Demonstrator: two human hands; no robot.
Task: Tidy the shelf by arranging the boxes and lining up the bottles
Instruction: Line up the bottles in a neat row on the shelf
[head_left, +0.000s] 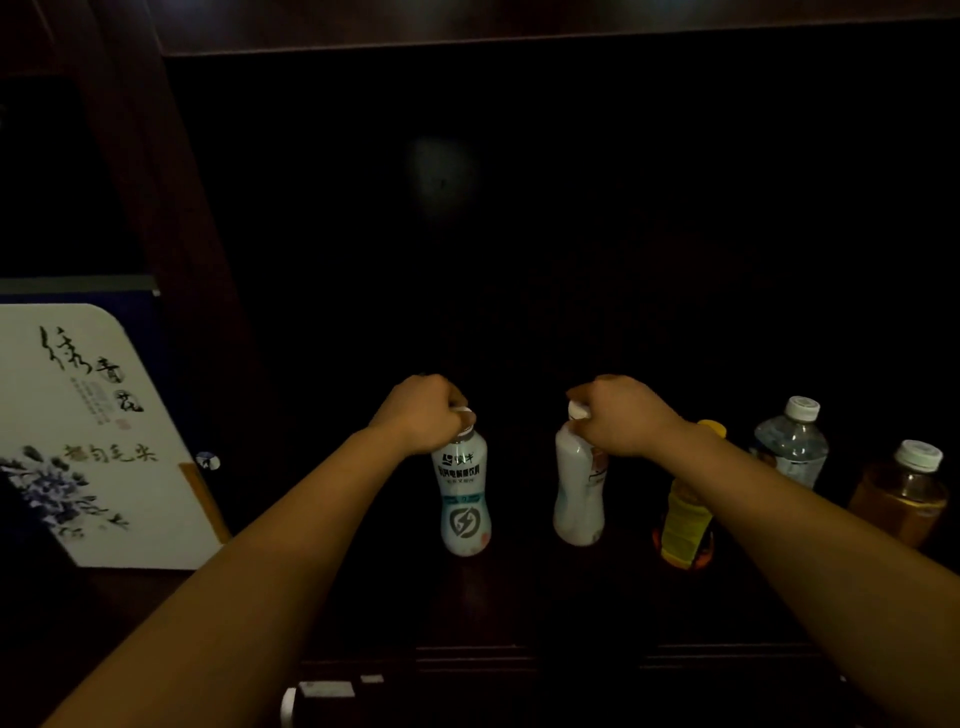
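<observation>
A dim wooden shelf carries five upright bottles, the yellow bottle standing mid-row. Just left of it, a person's right grip is clenched round the cap of a plain white bottle. Further left, the left grip clamps the cap of a labelled white bottle. Holding both by the tops lets them be shifted together, apparently to square the row. Right of the yellow bottle stand a water bottle and an amber bottle, seemingly not quite in line. Far left of it a painted box stands untouched.
</observation>
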